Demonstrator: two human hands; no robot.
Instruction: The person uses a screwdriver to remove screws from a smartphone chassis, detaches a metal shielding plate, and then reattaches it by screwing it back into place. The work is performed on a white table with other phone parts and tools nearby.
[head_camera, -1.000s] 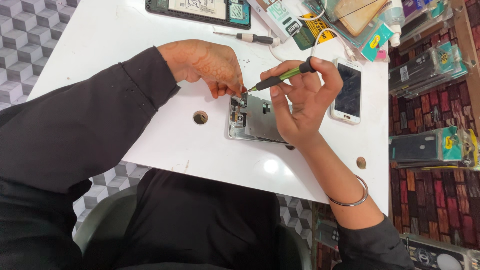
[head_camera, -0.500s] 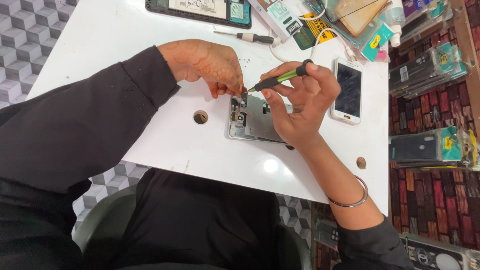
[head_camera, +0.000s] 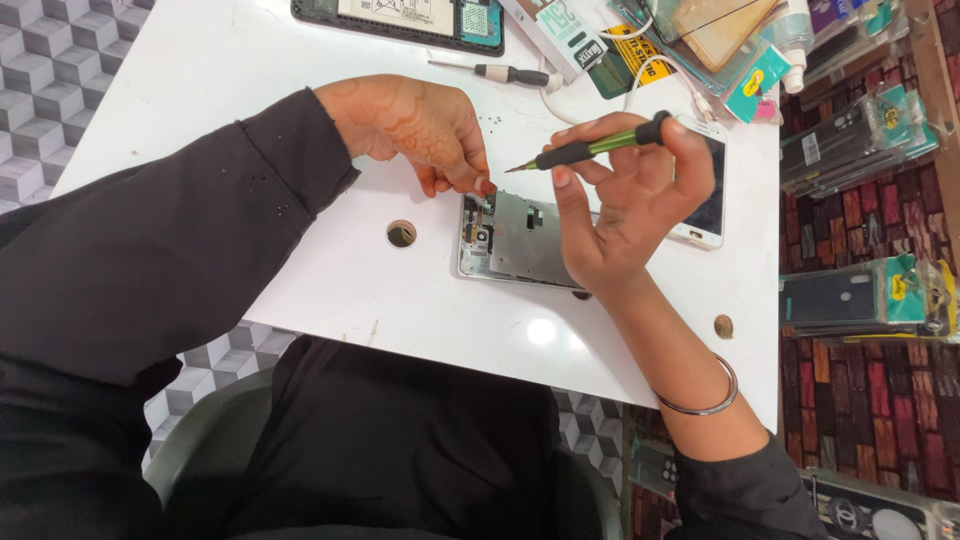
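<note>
At the centre of the frame we see the opened phone (head_camera: 515, 240) lying flat on the white tabletop (head_camera: 300, 290), its metal inner plate facing up. Our left hand (head_camera: 415, 125) reaches in from the upper left with its fingers (head_camera: 470, 180) pinched together at the phone's top edge, though we cannot tell whether they grip anything there. Our right hand (head_camera: 625, 215), palm up just right of the phone, has its fingers closed around a green-handled screwdriver (head_camera: 590, 150), whose tip points left toward the left hand's fingertips, above the phone; a second phone (head_camera: 705, 215) with a white frame lies behind the right hand.
</note>
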